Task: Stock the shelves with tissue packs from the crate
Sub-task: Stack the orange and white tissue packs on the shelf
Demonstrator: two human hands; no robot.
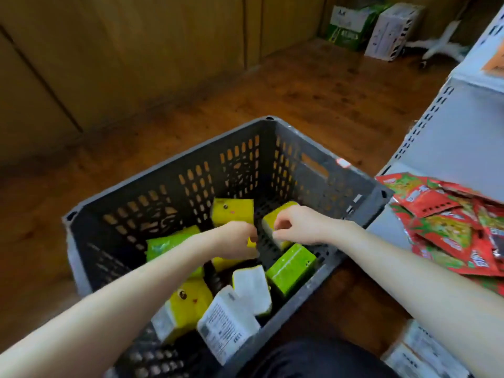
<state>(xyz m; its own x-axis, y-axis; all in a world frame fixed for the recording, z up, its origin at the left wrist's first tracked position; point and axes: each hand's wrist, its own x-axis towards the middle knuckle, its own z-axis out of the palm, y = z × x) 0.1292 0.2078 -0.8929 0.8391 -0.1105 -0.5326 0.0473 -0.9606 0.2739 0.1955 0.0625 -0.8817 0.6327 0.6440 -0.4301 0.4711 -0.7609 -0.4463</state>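
Both hands are reaching down into the grey crate (169, 186), forearms stretched forward and wrists dipping toward its floor. The left hand (238, 240) is curling its fingers round a yellow pack (225, 262) — most of it is hiding beneath the palm, so the exact grip is hard to make out. The right hand (298, 225) is pinching a second yellow pack (279, 214) near the crate's far corner, fingertips hooking over its top edge and thumb pressing from below. The two hands are sitting close together without touching.

More packs are lying loose in the crate: a faced yellow pack (231, 214) just beyond the left hand, a green pack (290, 266) just below the right wrist, another green one (163, 245) partly under the left forearm, a chick pack (191, 298) and a white-labelled pack (226, 327) nearest the person. To the right, a grey shelf (450, 137) is standing beside the crate — red snack packets (447, 227) are piling on its lower level.
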